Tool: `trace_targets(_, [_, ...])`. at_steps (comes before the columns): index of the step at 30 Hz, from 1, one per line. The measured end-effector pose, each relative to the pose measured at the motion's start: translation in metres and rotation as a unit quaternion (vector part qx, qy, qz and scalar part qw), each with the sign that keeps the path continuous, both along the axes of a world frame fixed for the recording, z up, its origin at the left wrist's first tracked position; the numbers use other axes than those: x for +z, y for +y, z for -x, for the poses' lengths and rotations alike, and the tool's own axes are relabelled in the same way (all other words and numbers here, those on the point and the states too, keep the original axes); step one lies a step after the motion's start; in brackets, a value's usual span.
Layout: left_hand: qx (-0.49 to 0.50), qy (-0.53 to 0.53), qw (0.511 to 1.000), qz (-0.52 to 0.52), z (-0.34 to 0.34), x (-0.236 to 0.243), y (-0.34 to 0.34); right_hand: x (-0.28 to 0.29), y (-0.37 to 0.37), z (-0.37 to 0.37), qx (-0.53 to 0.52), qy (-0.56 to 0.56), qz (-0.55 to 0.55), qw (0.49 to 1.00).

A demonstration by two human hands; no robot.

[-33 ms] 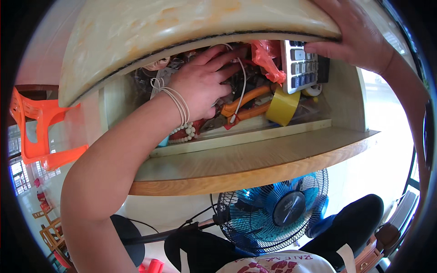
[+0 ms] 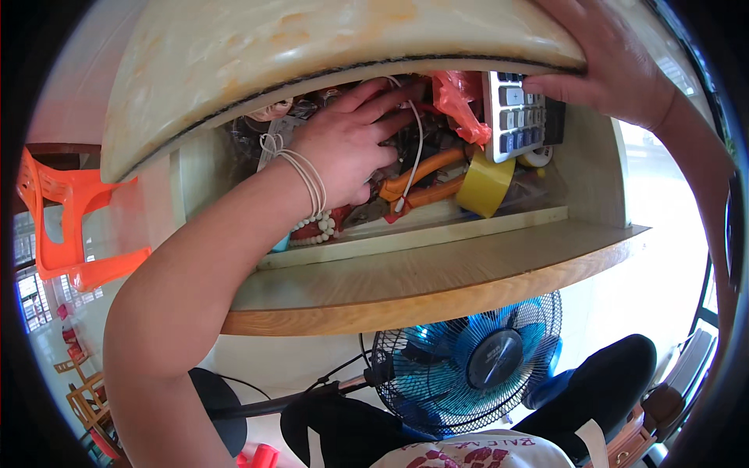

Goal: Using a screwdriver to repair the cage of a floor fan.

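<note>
Cream, brown-streaked stone tops the bench (image 2: 343, 31), its curved edge crossing the upper frame. At the upper right, the right hand (image 2: 612, 66) rests at the corner of this edge, thumb stretched left across the calculator (image 2: 511, 117); its other fingers run out of the frame, so I cannot tell how firmly its grip closes.

Below the edge, at upper centre, the left hand (image 2: 347, 148) reaches into the open drawer (image 2: 437, 269), fingers loosely spread and bent. The white cable (image 2: 421, 136) loops past its fingertips; whether the grip has anything pinched is hidden. Pale bands (image 2: 312, 183) circle its wrist.

Right of that hand lie a tool with orange handles (image 2: 437, 164), a yellow roll of tape (image 2: 484, 187) and a red plastic bag (image 2: 456, 101); pale beads (image 2: 316, 232) sit under the wrist.

Farther down, at lower centre, is a blue-bladed fan (image 2: 499, 359); an orange chair (image 2: 74, 214) stands at far left.

Against the earlier frame, both hands and the drawer's contents show no clear change.
</note>
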State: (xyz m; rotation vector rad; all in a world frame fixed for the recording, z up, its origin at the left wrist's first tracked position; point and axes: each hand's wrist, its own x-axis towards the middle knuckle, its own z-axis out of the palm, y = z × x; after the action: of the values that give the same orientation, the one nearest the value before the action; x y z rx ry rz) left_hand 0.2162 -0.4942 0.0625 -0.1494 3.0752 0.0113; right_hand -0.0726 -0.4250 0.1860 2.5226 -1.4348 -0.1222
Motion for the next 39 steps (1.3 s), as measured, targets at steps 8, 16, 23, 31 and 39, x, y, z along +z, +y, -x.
trace_targets(8, [0.01, 0.002, 1.0, -0.004, 0.002, 0.001, -0.002, 0.002, 0.0, -0.001, 0.006, -0.004, 0.003, 1.0])
trace_targets(16, [0.017, -0.015, 0.997, 0.068, 0.002, -0.002, -0.007, -0.004, -0.001, 0.003, 0.029, -0.016, 0.022, 0.999])
trace_targets(23, [0.045, 0.011, 0.998, 0.035, -0.006, 0.009, -0.014, -0.007, -0.007, 0.005, 0.079, -0.022, 0.052, 0.995])
trace_targets(31, [0.072, 0.013, 0.996, 0.057, -0.018, 0.016, -0.017, -0.007, -0.009, 0.005, 0.065, -0.017, 0.047, 0.997])
trace_targets(39, [0.086, -0.059, 0.994, 0.037, -0.016, 0.025, -0.014, -0.009, -0.01, 0.008, 0.081, -0.028, 0.053, 0.995])
